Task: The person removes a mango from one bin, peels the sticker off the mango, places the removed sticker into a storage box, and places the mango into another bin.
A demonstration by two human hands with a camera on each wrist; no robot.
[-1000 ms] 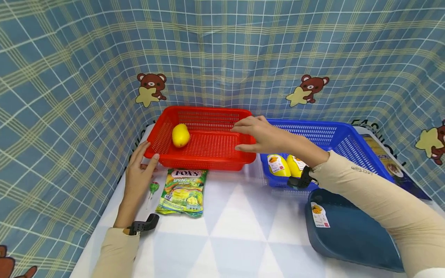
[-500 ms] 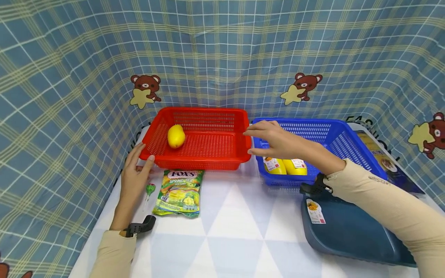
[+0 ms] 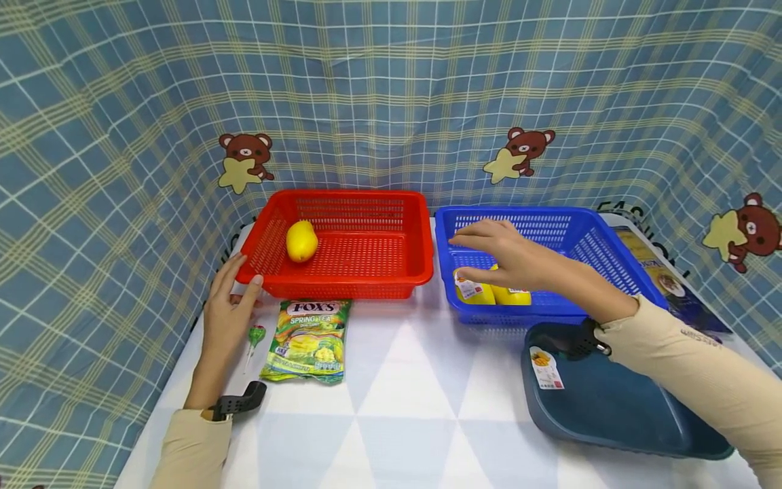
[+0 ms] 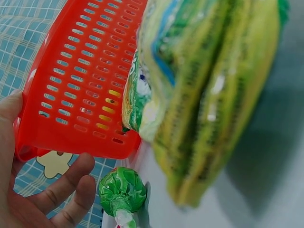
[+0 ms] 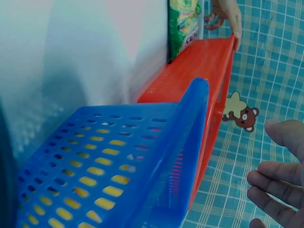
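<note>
My left hand (image 3: 227, 305) is at the front left corner of the red basket (image 3: 342, 288), its thumb touching the rim. In the left wrist view, its lower fingers (image 4: 78, 190) hang loosely bent, apart from the basket wall. A yellow mango (image 3: 302, 242) lies inside the basket's left part. Over the left side of the blue basket (image 3: 550, 311), my right hand (image 3: 507, 255) hovers with fingers spread, holding nothing. Below it lie two yellow mangoes (image 3: 479, 293) with stickers, partly hidden by the hand. In the right wrist view, yellow shows through the blue basket's holes.
A Fox's candy bag (image 3: 308, 343) lies before the red basket, with a green-wrapped lollipop (image 3: 256, 335) at its left. At right, a dark teal tub (image 3: 617, 407) bearing a sticker stands under my right forearm. A dark blue printed package (image 3: 678, 288) lies beyond the blue basket.
My right hand has moved from over the red basket's right end to over the blue basket. The left hand stays at the red basket's corner. The head view has shifted slightly.
</note>
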